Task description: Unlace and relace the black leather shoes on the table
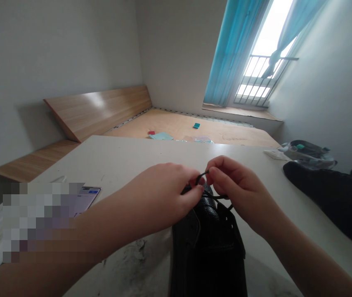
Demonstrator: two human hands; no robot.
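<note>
A black leather shoe [209, 235] stands on the white table with its heel end nearest me. My left hand [171, 192] is over the left side of the laces, thumb and fingers pinched around part of a black lace [220, 197]. Just right of it, my right hand [237, 181] pinches the lace's end between thumb and forefinger. Between the hands the lace curves in a small loop above the shoe's tongue. Some eyelets on the right flap show without lace through them. My left hand hides the front left part of the shoe.
On the white table [126, 152], a second black shoe [330, 198] lies at the right, beside a clear plastic bag [310, 154]. A phone [90, 196], partly blurred out, is at the left. Behind stands a bed [176, 119] with small items on it.
</note>
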